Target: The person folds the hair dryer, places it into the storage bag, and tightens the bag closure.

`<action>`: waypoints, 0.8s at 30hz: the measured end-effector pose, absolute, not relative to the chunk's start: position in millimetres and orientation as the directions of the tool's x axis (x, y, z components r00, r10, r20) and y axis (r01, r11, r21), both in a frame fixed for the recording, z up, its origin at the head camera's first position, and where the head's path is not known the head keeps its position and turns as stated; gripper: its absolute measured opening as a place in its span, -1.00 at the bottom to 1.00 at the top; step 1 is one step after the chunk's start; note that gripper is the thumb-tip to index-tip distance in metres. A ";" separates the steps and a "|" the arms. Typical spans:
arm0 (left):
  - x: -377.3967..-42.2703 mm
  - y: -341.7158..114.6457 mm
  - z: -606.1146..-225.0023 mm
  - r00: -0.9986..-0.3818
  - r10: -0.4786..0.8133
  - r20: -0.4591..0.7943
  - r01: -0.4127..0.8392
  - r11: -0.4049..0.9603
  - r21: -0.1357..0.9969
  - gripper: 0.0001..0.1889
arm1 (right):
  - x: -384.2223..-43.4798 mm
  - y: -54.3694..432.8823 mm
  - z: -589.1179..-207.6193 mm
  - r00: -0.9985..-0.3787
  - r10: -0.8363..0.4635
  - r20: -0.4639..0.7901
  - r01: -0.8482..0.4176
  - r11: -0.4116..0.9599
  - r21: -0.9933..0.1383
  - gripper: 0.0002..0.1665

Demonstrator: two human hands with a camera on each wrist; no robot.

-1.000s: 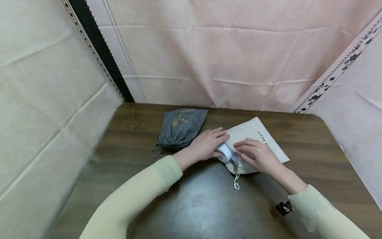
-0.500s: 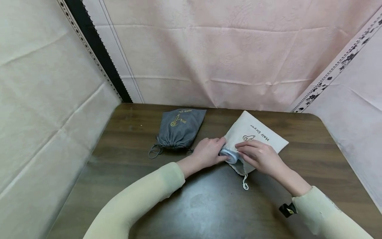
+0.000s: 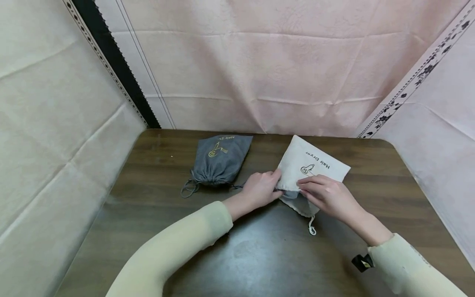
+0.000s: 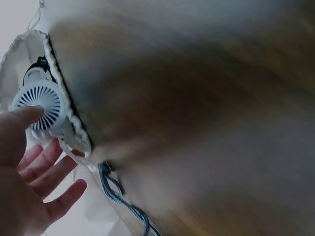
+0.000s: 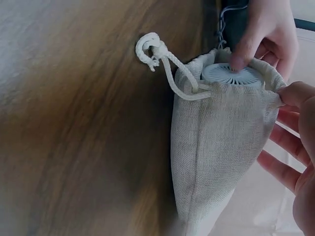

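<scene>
A white drawstring bag (image 3: pixel 291 165) printed "Hair Dryer" lies at right of centre, its mouth toward me. Inside the mouth sits a pale blue hair dryer (image 4: pixel 51 96); its round slotted end shows, the rest is hidden in the cloth. My left hand (image 3: pixel 259 190) presses its thumb on that slotted end, the other fingers fairly straight and spread beside the rim in the left wrist view. With thumb and fingertips my right hand (image 3: pixel 328 197) pinches the upper edge of the mouth and holds it up. The white cord (image 5: pixel 150 49) dangles in a knotted loop.
A dark grey drawstring bag (image 3: pixel 220 161) with gold print lies left of the white one, its grey cord (image 4: pixel 120 196) trailing close to my left hand. The wooden table (image 3: pixel 148 231) ends at pale cloth hangings (image 3: pixel 278 82) at the back and sides.
The hair dryer has gone deeper into the white bag, with the rim drawn over it. The bag has turned so its print shows more. My left thumb now presses the slotted end.
</scene>
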State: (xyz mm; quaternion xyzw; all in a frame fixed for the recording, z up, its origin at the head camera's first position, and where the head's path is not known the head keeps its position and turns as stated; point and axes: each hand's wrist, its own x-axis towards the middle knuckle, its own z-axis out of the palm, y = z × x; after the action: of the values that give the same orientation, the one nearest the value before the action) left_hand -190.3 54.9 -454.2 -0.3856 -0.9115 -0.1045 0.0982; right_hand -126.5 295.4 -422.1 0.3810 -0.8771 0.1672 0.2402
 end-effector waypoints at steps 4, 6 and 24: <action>-194.1 44.0 -452.4 -0.664 0.725 0.182 0.747 0.653 0.121 -0.64 | -123.5 298.8 -425.7 -0.625 -0.587 0.514 -0.725 0.680 -0.105 -0.65; -195.7 39.3 -451.7 -0.656 0.739 0.151 0.754 0.645 0.121 -0.65 | -120.4 299.5 -428.1 -0.649 -0.585 0.487 -0.708 0.699 -0.103 -0.64; -207.3 30.6 -455.1 -0.619 0.775 0.126 0.783 0.622 0.027 -0.82 | -72.0 321.7 -457.1 -0.731 -0.485 0.479 -0.574 0.817 -0.048 -0.30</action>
State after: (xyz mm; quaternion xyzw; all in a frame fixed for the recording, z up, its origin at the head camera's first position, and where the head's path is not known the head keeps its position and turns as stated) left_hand -207.3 30.6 -455.1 -0.4332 -0.8990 -0.0395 0.0512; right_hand -72.0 321.7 -457.1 0.2862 -0.9254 0.0967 0.2289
